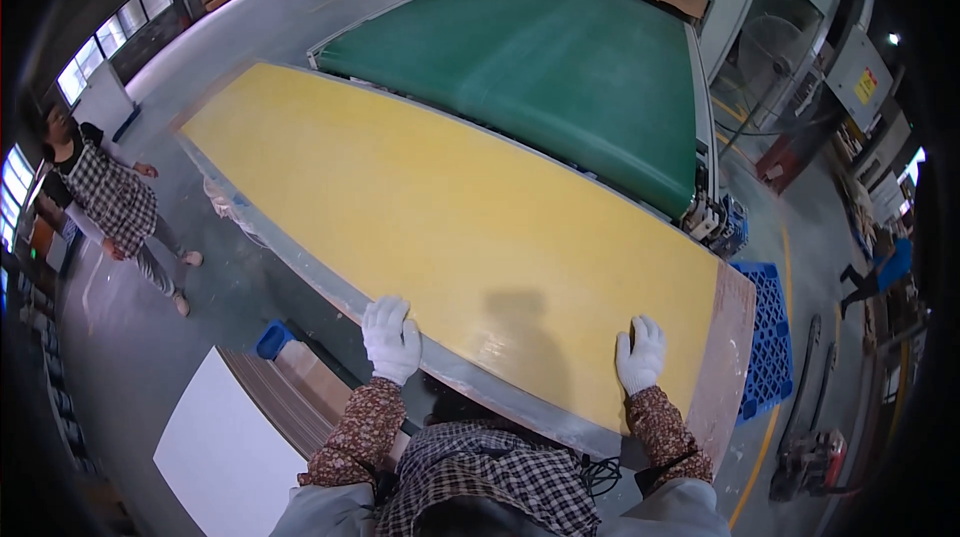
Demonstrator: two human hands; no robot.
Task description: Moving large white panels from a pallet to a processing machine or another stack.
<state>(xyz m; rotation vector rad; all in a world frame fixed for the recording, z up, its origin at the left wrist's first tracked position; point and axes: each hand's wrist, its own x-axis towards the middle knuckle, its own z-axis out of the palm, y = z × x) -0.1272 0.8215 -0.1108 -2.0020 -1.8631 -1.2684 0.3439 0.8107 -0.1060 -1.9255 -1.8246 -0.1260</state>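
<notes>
A long yellow sheet (420,217) lies flat on a worktable (722,347) in front of me, slanting from the far left to the near right. My left hand (392,341), in a white knit glove, rests at the near edge of the sheet and table with its fingers stretched forward. Lying on the sheet near its right end is my right hand (641,355), gloved the same way, its thumb apart from the fingers. Neither hand shows anything held in it. Both forearms wear brown flowered sleeves.
Just beyond the table runs a wide green conveyor belt (540,57). A stack of white-topped boards (225,452) stands at near left, and a blue pallet (765,342) at right. A pallet jack (808,459) is farther right. One person (105,187) stands at left, another (885,267) far right.
</notes>
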